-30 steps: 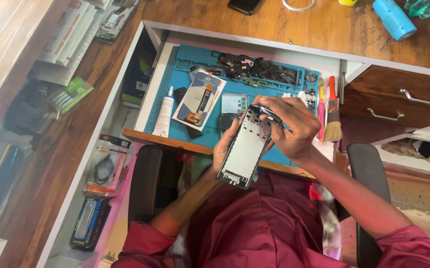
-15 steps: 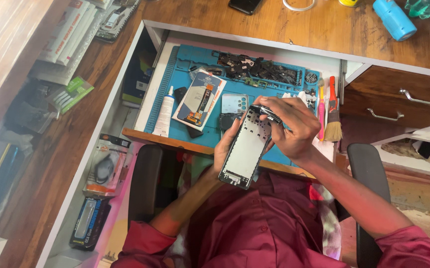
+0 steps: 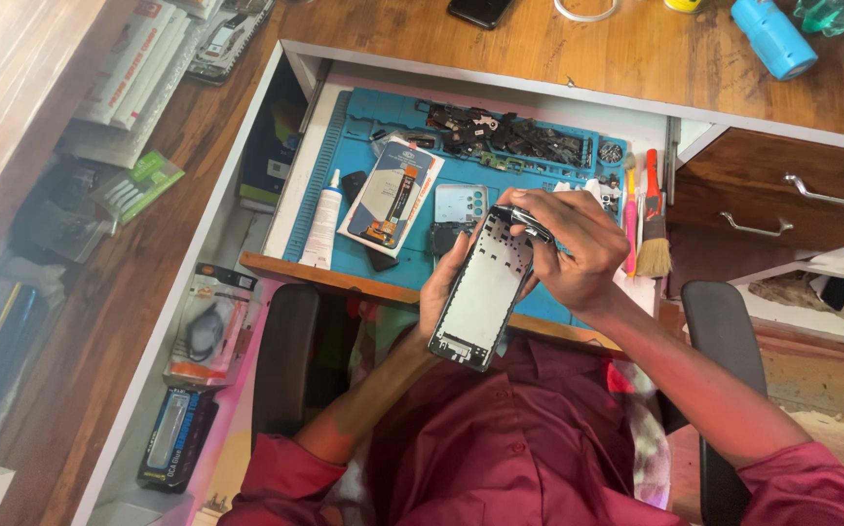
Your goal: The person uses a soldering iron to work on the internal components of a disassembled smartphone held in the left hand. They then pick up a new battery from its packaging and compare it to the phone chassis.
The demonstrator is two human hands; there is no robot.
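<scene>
Left hand (image 3: 443,282): reaching up from below, forearm bare, fingers curling in a grasp along one edge. Right hand (image 3: 568,248): coming in from the right, wrist bent, fingers (image 3: 524,205) pinching closed above the left.

Even, fairly bright light falls across the wooden tabletop (image 3: 636,58) with soft shadows, a pale glare washes out the far left edge, the left side looks blurred and stretched, and the centre stays sharp.
</scene>
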